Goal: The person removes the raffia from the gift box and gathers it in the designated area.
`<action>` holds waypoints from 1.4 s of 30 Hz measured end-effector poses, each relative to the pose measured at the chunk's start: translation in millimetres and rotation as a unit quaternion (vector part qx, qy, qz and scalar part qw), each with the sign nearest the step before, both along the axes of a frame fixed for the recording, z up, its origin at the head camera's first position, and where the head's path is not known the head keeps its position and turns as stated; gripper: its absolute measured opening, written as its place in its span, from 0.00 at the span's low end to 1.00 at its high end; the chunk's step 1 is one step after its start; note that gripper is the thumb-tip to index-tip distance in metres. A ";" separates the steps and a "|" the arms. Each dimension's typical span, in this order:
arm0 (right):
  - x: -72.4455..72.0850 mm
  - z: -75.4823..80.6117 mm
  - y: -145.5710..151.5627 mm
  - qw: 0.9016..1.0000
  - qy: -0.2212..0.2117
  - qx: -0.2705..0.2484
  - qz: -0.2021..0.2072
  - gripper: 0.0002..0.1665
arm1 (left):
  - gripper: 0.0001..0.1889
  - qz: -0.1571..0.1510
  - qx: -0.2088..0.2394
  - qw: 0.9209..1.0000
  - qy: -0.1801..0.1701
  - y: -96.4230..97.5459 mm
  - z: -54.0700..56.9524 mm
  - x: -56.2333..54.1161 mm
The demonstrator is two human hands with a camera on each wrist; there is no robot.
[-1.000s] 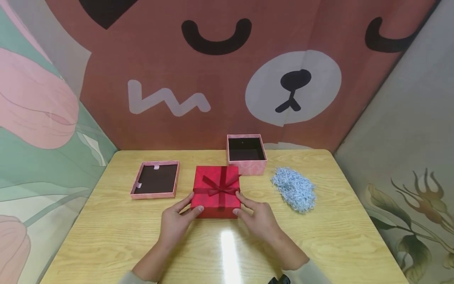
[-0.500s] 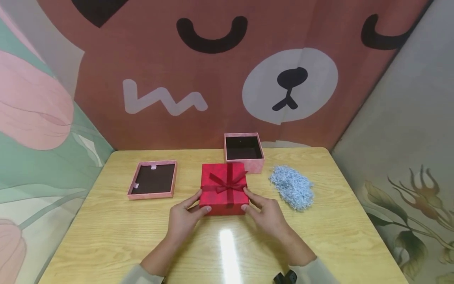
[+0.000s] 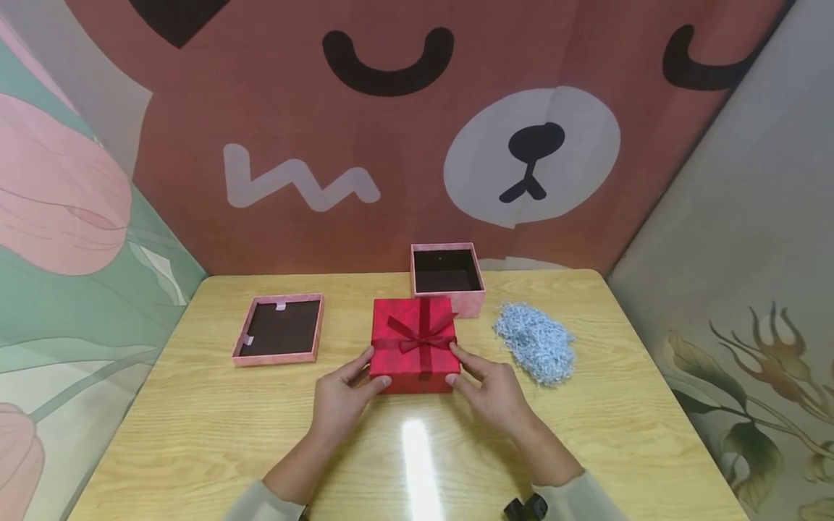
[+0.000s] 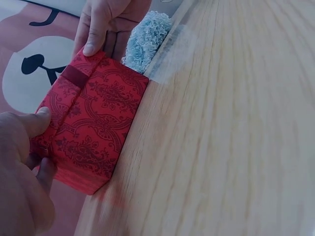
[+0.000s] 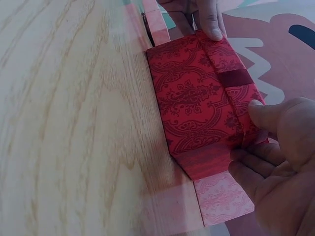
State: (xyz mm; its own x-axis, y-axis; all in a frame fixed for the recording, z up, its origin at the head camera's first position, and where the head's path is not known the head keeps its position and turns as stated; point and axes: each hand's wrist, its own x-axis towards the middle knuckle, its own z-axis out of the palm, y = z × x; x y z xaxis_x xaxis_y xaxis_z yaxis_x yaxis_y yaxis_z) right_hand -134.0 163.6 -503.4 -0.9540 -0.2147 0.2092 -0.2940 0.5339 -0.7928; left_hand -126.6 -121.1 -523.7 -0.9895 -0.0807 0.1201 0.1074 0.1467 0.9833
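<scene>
The red box with the bow sits on the desk near its middle, its near corners pinched by the left hand and the right hand. With only fingertips on the lid edge, the lid could slip off, or the box could bump the open pink box just behind it.

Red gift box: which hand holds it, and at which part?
Both hands hold the red gift box: left hand at its near-left corner, right hand at its near-right corner.
</scene>
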 end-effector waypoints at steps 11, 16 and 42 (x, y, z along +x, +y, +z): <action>0.2 7.6 -0.2 1.000 0.015 0.006 0.000 0.33 | 0.32 -0.001 -0.009 1.000 0.017 1.0 10.7 1.0; 0.5 14.1 -0.5 0.999 0.030 0.025 0.000 0.34 | 0.31 -0.006 -0.009 0.999 0.030 -0.4 17.3 1.2; -3.6 42.6 -12.3 0.997 0.077 -0.025 0.002 0.40 | 0.31 0.037 -0.016 0.997 0.063 -8.6 49.1 -3.0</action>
